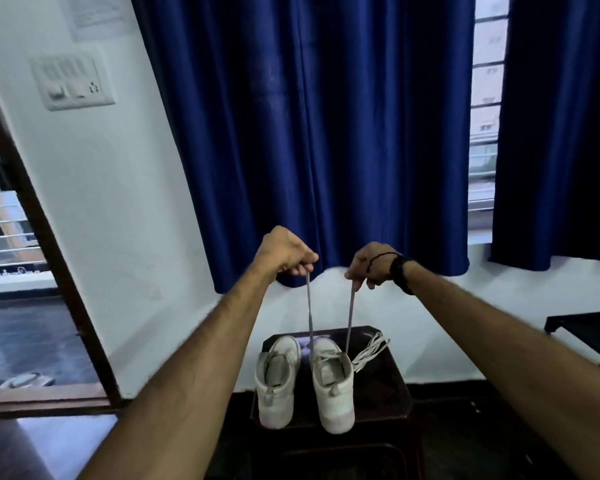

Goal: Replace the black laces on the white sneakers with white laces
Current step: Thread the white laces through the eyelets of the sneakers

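Pinching one end each of a white flat lace, the left hand and right hand are raised well above a small dark wooden stool. Left strand and right strand run taut down into the right-side white sneaker, which stands heel toward the camera near the stool's front edge. Left-side white sneaker stands just beside it, also heel-first; no lace visible on it. Loose bundle of white laces lies by the stool's right edge, beside the right-side sneaker. Black wristband on the right wrist. Blue curtain hangs behind, against a white wall.
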`<state>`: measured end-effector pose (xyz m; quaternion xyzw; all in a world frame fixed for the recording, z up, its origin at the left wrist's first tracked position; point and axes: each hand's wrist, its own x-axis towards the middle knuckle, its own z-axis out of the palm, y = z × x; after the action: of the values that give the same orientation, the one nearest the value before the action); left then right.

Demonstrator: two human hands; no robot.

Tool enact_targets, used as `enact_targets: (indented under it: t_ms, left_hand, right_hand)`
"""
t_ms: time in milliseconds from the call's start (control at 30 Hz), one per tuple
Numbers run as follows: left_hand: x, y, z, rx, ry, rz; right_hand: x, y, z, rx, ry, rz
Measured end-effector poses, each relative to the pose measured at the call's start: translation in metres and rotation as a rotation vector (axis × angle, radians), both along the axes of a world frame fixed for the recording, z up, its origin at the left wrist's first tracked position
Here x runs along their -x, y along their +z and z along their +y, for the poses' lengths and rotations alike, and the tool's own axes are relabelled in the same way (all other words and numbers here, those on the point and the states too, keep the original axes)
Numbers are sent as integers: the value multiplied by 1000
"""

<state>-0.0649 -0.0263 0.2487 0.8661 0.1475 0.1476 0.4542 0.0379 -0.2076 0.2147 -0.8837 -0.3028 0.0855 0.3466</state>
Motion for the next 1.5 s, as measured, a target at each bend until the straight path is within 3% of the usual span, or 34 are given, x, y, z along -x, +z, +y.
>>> enact_targets:
  t_ms: [133, 267, 467, 633, 1033, 1500]
  left_hand:
    - [1, 2, -3, 157, -77, 4]
    - [2, 0, -5, 220, -149, -29]
    - [-7, -13, -10, 148, -83, -187]
    - [-12, -19, -10, 214, 5, -292]
    - [-20, -21, -19, 208, 60, -400]
    - [-34, -26, -26, 311, 67, -403]
  right_hand:
    - [2, 6, -7, -276, 110, 254]
    - [3, 4, -8, -353, 206, 298]
    - [3, -2, 4, -455, -60, 8]
    - [4, -11, 15, -647, -116, -5]
    - [13, -8, 43, -552, -119, -273]
    - [9, -9, 40, -437, -110, -337]
